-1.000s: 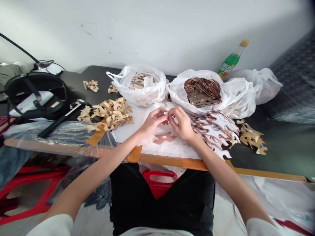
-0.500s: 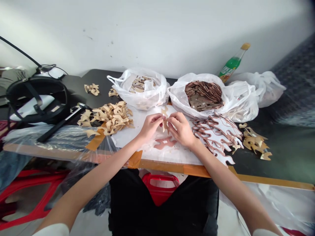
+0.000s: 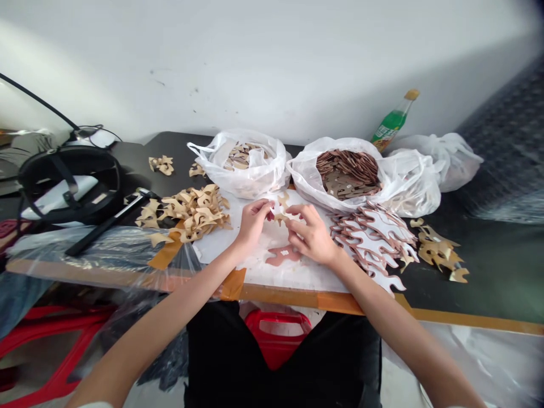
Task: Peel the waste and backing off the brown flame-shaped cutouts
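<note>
My left hand (image 3: pixel 255 225) is closed in a pinch at the left end of a small tan cut-out piece (image 3: pixel 280 217). A tiny white bit shows by its fingertips. From the other side, my right hand (image 3: pixel 312 233) has curled fingers on the right end of that piece, partly covering it. Just behind lies another tan piece (image 3: pixel 284 198). Below the hands, a pinkish-brown wavy piece (image 3: pixel 282 255) with a small white label lies flat on white paper (image 3: pixel 272 276). Close to my right hand is a stack of white-faced wavy pieces (image 3: pixel 374 241).
A heap of curled tan pieces (image 3: pixel 198 209) lies left, near a hammer (image 3: pixel 113 221). Behind are an open bag of tan pieces (image 3: pixel 255 181) and a bag of brown pieces (image 3: pixel 308 175). A green bottle (image 3: pixel 390 126) stands behind tied bags (image 3: pixel 457 158). More tan scraps (image 3: pixel 440 249) lie right.
The tan piece has turned from upright to nearly level between my hands. My left hand has shifted slightly left, and my right fingers have spread a little. The whole view has tilted slightly upward.
</note>
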### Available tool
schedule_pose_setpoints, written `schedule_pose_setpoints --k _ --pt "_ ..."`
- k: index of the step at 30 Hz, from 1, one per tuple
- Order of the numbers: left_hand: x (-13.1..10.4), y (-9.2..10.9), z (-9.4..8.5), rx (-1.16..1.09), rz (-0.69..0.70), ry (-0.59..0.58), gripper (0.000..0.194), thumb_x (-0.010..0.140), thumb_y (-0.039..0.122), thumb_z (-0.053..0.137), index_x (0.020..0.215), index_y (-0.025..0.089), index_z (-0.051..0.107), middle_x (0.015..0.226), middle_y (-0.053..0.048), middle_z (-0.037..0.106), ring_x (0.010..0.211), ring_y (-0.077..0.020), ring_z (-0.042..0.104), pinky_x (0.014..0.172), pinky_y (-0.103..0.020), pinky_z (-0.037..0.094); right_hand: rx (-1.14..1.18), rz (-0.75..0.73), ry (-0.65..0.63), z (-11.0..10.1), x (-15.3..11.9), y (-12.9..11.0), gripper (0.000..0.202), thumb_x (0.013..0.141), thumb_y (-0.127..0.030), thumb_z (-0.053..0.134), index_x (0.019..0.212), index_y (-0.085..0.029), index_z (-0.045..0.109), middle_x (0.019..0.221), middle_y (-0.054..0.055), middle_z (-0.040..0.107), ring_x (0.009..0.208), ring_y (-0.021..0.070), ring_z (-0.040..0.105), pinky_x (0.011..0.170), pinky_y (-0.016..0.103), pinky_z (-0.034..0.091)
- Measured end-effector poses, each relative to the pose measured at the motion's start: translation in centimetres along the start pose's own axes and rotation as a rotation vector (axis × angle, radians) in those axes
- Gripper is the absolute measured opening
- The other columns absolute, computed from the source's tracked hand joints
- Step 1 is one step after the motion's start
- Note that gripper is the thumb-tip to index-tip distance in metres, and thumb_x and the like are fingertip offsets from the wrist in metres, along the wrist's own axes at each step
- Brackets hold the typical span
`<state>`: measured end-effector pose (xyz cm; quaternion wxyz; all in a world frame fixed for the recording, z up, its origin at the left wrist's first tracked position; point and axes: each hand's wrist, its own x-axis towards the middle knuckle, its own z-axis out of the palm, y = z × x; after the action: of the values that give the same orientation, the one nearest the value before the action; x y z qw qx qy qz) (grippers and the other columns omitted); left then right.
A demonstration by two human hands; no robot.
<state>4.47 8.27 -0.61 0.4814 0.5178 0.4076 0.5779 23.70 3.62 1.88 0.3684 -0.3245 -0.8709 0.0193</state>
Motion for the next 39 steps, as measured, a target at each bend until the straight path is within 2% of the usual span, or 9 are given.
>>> schedule_pose_setpoints --k 5,12,18,24,28,32,34,36,39 --pt "0.0 0.0 -0.1 -0.042 -0.004 -0.023 0.028 0.087 0.036 0.075 0.067 0.021 0.063 0.065 0.002 0.054 0.063 -0.0133 0.052 0.062 -0.026 0.044 0.125 -0.013 -0.046 -0.2 0.1 0.0 0.02 0.101 -0.018 0.048 0.105 -0.026 0.065 0.135 0.008 0.07 0.117 0.0299 0.061 0.102 0.052 0.049" --pt "0.3 0.2 -0.1 -0.181 -0.11 0.003 0.022 0.083 0.034 0.078 0.07 0.02 0.067 0.066 0.003 0.058 0.061 -0.0113 0.053 0.061 -0.024 0.046 0.311 0.128 0.111 -0.3 0.2 -0.2 0.021 0.107 -0.029 0.047 0.098 -0.027 0.065 0.11 0.006 0.078 0.098 0.027 0.063 0.094 0.049 0.053" --pt "1.0 -0.3 -0.5 -0.259 -0.134 0.087 0.018 0.08 0.034 0.078 0.074 0.02 0.068 0.069 0.003 0.063 0.059 -0.0101 0.054 0.056 -0.023 0.044 0.434 0.239 0.187 -0.3 0.1 -1.0 0.018 0.105 -0.029 0.049 0.095 -0.026 0.063 0.097 0.005 0.073 0.093 0.0248 0.065 0.087 0.043 0.053" --pt "2.2 -0.1 -1.2 -0.341 -0.133 0.188 0.019 0.08 0.037 0.075 0.08 0.02 0.065 0.077 0.002 0.069 0.064 -0.0112 0.062 0.06 -0.022 0.049 0.594 0.426 0.302 0.6 0.0 0.0 0.018 0.1 -0.029 0.053 0.083 -0.024 0.055 0.076 -0.001 0.06 0.071 0.0183 0.056 0.071 0.034 0.047" --pt "2.7 0.8 -1.7 -0.502 -0.184 0.213 0.019 0.08 0.034 0.072 0.09 0.018 0.071 0.09 -0.005 0.076 0.082 -0.0155 0.071 0.073 -0.024 0.055 0.658 0.617 0.257 1.5 0.2 1.8 0.014 0.093 -0.032 0.061 0.083 -0.023 0.061 0.083 0.002 0.068 0.078 0.0195 0.062 0.076 0.034 0.05" --pt "2.8 1.6 -2.1 -0.568 -0.265 0.117 0.021 0.084 0.029 0.065 0.098 0.016 0.074 0.1 -0.009 0.078 0.094 -0.0197 0.075 0.084 -0.028 0.057 0.87 0.742 0.279 2.1 0.4 2.8 0.021 0.085 -0.04 0.075 0.081 -0.022 0.064 0.097 0.006 0.076 0.091 0.0237 0.071 0.087 0.039 0.056" --pt "2.8 1.8 -2.2 -0.579 -0.296 0.077 0.021 0.083 0.026 0.066 0.099 0.016 0.074 0.098 -0.008 0.078 0.093 -0.02 0.075 0.085 -0.03 0.057 0.957 0.746 0.255 2.1 0.5 2.8 0.024 0.085 -0.043 0.077 0.082 -0.023 0.066 0.102 0.006 0.078 0.097 0.0252 0.073 0.092 0.041 0.058" --pt "2.7 1.9 -2.2 -0.586 -0.319 0.027 0.021 0.082 0.024 0.069 0.101 0.016 0.073 0.091 -0.006 0.076 0.088 -0.0191 0.075 0.08 -0.029 0.057 0.972 0.699 0.174 2.1 0.5 2.7 0.023 0.087 -0.045 0.076 0.091 -0.023 0.071 0.111 0.007 0.078 0.104 0.0262 0.073 0.095 0.041 0.058" --pt "2.5 2.1 -2.2 -0.598 -0.331 -0.049 0.029 0.081 0.025 0.075 0.108 0.016 0.073 0.082 -0.003 0.072 0.08 -0.0172 0.072 0.073 -0.027 0.056 0.704 0.584 0.022 1.8 0.5 2.3 0.024 0.093 -0.041 0.07 0.109 -0.023 0.075 0.112 0.008 0.078 0.1 0.0259 0.073 0.092 0.04 0.056"
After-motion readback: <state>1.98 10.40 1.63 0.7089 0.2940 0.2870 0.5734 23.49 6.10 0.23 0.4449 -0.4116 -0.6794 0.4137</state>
